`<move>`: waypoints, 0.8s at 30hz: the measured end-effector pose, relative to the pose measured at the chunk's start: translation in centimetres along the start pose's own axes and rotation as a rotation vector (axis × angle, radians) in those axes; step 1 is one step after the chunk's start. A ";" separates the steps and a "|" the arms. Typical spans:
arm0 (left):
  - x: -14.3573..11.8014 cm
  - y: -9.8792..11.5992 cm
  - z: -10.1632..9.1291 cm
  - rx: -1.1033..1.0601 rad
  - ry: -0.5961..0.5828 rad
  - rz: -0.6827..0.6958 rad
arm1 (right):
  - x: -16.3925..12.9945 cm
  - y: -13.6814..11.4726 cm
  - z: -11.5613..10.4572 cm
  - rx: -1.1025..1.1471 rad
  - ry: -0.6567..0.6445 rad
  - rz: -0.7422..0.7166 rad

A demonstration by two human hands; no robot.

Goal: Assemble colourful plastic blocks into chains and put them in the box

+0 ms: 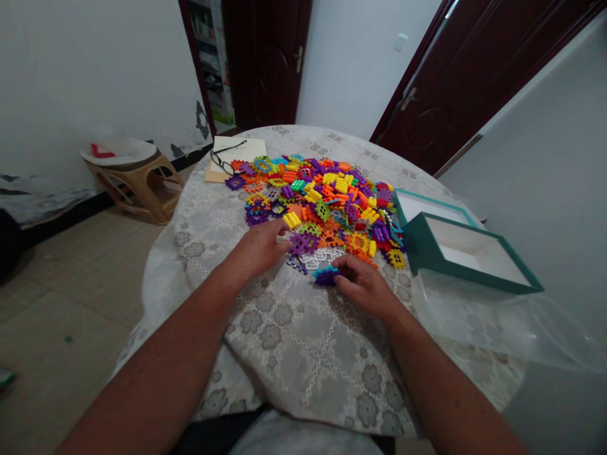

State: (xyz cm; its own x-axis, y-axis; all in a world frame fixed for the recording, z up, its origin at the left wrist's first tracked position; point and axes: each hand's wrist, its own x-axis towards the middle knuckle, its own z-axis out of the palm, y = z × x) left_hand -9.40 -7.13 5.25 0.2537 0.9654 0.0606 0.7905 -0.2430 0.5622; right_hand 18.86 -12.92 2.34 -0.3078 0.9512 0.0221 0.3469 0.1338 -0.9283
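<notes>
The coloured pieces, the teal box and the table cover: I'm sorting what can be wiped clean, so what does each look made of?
Coloured pieces: likely moulded plastic, with bright uniform colours and a slight gloss.
Teal box: looks like matte cardboard, with thin straight walls and a white lining.
Table cover: probably lace-patterned vinyl or fabric, draping over the edge; which one is unclear.

My left hand (258, 249) and right hand (365, 285) are bare, without rings, watch or gloves, both forearms uncovered with no sleeves in view, and a light grey garment over dark fabric shows near my lap.
</notes>
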 end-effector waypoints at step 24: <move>-2.1 3.6 2.7 -0.110 -0.238 0.327 | 0.1 -0.7 0.5 -0.395 0.089 -0.380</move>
State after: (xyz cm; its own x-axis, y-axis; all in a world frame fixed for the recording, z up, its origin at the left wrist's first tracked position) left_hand -5.58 -10.27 4.89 0.6129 0.7875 0.0655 0.5865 -0.5089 0.6301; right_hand 18.17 -13.01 2.83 -0.4058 0.8332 0.3757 0.5374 0.5500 -0.6393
